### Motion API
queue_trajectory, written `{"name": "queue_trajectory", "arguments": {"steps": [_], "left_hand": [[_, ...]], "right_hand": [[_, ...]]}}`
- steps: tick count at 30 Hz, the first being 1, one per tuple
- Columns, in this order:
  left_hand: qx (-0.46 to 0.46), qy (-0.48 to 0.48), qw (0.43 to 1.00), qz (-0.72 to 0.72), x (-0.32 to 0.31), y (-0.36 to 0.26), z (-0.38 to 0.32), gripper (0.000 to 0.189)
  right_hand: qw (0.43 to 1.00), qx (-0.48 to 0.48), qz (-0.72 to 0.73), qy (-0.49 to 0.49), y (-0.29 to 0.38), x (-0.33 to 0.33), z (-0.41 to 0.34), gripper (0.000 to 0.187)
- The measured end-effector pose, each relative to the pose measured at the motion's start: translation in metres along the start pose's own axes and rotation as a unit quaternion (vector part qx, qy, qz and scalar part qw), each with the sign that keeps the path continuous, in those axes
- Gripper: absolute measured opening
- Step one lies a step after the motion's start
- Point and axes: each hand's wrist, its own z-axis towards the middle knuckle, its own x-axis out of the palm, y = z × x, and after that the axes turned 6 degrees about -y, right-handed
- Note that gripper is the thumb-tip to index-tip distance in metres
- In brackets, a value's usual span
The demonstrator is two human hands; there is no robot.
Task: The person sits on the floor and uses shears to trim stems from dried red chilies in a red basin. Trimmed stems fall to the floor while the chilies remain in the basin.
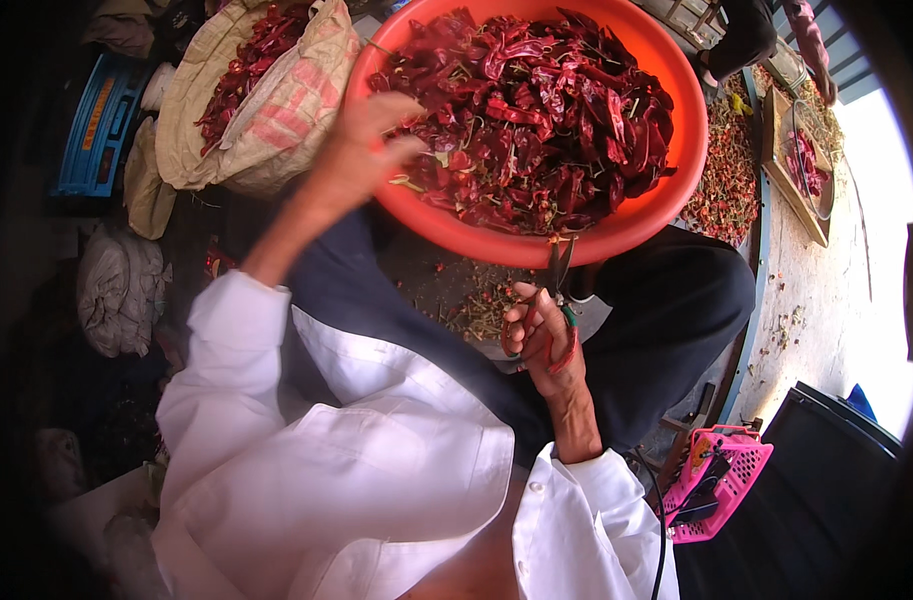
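Note:
A wide orange-red plastic basin stands before me, heaped with dried red chili peppers, some with stems. My left hand, blurred by motion, hovers over the basin's left rim with thumb and fingers apart; nothing shows clearly between them. In my right hand is a pair of scissors with red and green wrapped handles. Their blades are slightly spread and point at the basin's near rim, where a small orange-brown bit shows at the tips. Stems and scraps lie between my legs, below the basin.
A woven sack of chilies leans at the left, near a blue plastic crate. At right, chili pieces cover the floor beside a wooden tray. Another person's hand hangs above it. A pink basket sits by my right elbow.

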Motion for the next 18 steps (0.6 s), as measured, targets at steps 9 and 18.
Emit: {"name": "queue_trajectory", "arguments": {"steps": [9,18], "left_hand": [[0.062,0.155,0.984,-0.062,0.161,-0.049,-0.003,0.032],[0.075,0.16,0.984,-0.037,0.169,-0.041,-0.008,0.027]], "right_hand": [[0.998,0.031,-0.043,0.043,-0.001,-0.004,-0.006,0.05],[0.988,0.021,-0.154,0.018,0.007,0.008,-0.01,0.064]]}}
